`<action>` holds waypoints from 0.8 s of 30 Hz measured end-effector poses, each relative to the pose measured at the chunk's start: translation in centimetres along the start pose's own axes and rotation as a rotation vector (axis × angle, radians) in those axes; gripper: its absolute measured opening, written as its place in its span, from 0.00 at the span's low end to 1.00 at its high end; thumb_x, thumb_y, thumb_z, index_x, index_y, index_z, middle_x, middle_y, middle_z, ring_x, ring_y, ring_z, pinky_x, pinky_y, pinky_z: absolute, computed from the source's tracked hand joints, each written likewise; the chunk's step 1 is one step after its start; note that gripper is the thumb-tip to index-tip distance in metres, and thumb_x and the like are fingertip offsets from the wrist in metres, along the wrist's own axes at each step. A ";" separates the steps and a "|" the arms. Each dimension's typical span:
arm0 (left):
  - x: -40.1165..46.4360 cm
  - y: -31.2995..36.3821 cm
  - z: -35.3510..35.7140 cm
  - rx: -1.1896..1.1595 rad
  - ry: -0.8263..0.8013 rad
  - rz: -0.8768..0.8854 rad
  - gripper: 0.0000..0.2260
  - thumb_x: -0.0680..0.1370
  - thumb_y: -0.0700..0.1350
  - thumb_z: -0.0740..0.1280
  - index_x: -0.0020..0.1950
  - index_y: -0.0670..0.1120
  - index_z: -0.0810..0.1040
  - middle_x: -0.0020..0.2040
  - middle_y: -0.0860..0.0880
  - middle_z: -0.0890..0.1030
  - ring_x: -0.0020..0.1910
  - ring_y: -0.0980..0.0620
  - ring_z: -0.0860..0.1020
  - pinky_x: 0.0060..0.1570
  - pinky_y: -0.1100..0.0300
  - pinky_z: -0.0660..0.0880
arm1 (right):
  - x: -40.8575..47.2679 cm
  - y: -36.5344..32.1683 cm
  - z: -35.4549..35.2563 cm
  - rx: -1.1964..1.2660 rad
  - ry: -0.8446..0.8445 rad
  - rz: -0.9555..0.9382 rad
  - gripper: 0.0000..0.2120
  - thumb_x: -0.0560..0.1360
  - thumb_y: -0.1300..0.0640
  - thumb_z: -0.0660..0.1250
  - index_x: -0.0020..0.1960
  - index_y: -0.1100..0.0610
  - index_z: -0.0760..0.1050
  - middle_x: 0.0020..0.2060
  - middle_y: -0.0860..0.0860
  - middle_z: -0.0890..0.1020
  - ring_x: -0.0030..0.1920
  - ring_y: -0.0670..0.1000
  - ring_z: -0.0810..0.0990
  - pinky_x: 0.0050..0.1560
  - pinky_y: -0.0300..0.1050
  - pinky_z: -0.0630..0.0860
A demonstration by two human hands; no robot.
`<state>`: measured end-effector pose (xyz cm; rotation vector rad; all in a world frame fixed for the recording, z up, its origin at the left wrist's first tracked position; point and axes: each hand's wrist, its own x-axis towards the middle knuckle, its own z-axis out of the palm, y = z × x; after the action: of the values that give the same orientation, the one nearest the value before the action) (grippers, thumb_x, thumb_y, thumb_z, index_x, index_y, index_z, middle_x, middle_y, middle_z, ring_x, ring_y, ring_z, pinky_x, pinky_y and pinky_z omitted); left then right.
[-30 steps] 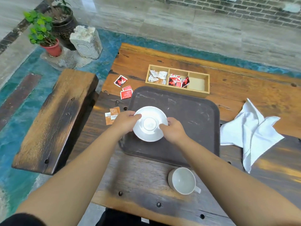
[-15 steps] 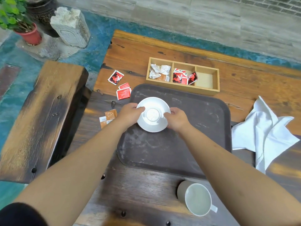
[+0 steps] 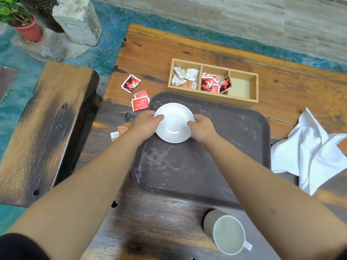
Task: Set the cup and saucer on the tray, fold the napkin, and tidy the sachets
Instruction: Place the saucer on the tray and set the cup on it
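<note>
A white saucer [image 3: 173, 121] lies on the far left part of the dark brown tray [image 3: 216, 166]. My left hand [image 3: 145, 124] grips its left rim and my right hand [image 3: 201, 128] grips its right rim. A white cup [image 3: 226, 233] stands on the table in front of the tray, handle to the right. A crumpled white napkin [image 3: 308, 152] lies right of the tray. Red sachets [image 3: 139, 103] and another red-black sachet [image 3: 130, 83] lie loose left of the tray. Orange sachets [image 3: 120, 130] show beside my left wrist.
A wooden three-part box [image 3: 214, 99] behind the tray holds white sachets left, red ones in the middle, nothing right. A wooden bench [image 3: 47, 128] stands left of the table. A stone block [image 3: 77, 19] and a potted plant [image 3: 24, 25] sit on the floor.
Both hands have carried the saucer farther from me across the tray, toward its far left corner. The cup and napkin stay put.
</note>
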<state>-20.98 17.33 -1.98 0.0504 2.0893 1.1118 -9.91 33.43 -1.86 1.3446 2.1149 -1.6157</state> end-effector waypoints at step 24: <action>-11.5 -4.6 5.5 0.923 -0.186 0.557 0.22 0.78 0.54 0.64 0.70 0.48 0.71 0.63 0.48 0.74 0.63 0.45 0.71 0.60 0.50 0.72 | -14.0 10.4 -8.1 -0.277 -0.010 -0.109 0.05 0.79 0.51 0.65 0.54 0.46 0.77 0.44 0.41 0.80 0.31 0.40 0.76 0.39 0.35 0.72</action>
<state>-7.97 14.15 -0.23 1.1775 2.2907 0.2991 8.78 32.66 2.58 1.1494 2.3378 -1.2990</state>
